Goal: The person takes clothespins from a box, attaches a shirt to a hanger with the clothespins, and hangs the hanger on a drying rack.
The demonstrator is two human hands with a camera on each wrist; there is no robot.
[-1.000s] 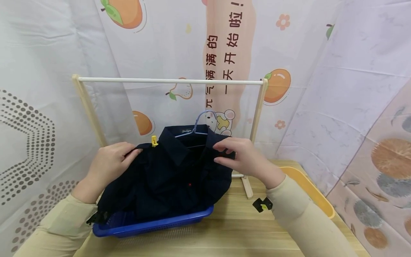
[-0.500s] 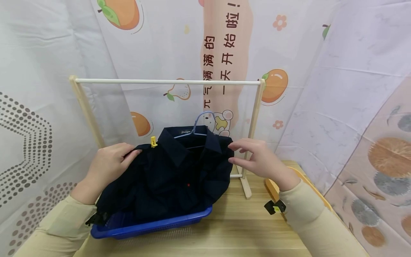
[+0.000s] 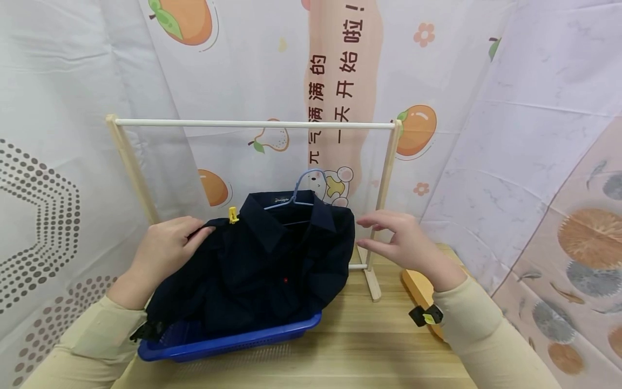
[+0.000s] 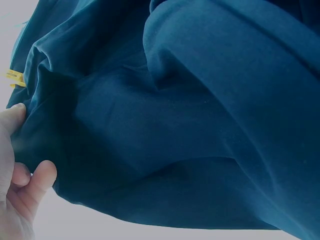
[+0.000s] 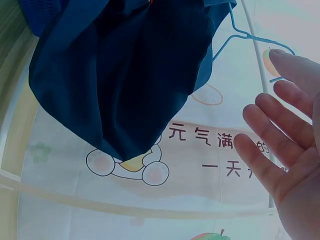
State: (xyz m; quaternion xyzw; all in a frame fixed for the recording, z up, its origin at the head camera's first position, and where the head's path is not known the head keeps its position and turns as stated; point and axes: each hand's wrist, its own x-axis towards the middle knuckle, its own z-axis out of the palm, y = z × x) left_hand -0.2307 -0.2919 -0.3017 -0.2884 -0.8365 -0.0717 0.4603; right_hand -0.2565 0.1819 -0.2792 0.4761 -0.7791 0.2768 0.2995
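Shirt (image 3: pixel 272 265), one, pinched by left hand (image 3: pixel 165 248), right hand (image 3: pixel 398 237) with fingers apart, one hanger (image 3: pixel 293 200), one clip (image 3: pixel 233 215)

"How does our left hand (image 3: pixel 165 253) lie?"
"We pinch with it, thumb (image 3: pixel 199 237) toward the fingers (image 3: pixel 184 222)."
"And our right hand (image 3: pixel 405 242)?"
"We hold it loose, its thumb apart from the bent fingers; both our forearms (image 3: pixel 486 329) reach forward."

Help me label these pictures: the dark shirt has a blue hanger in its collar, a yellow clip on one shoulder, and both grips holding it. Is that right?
Not quite: only the left grip holds the dark shirt. The right wrist view shows the right grip apart from it, holding nothing. The blue hanger and yellow clip are as you said.
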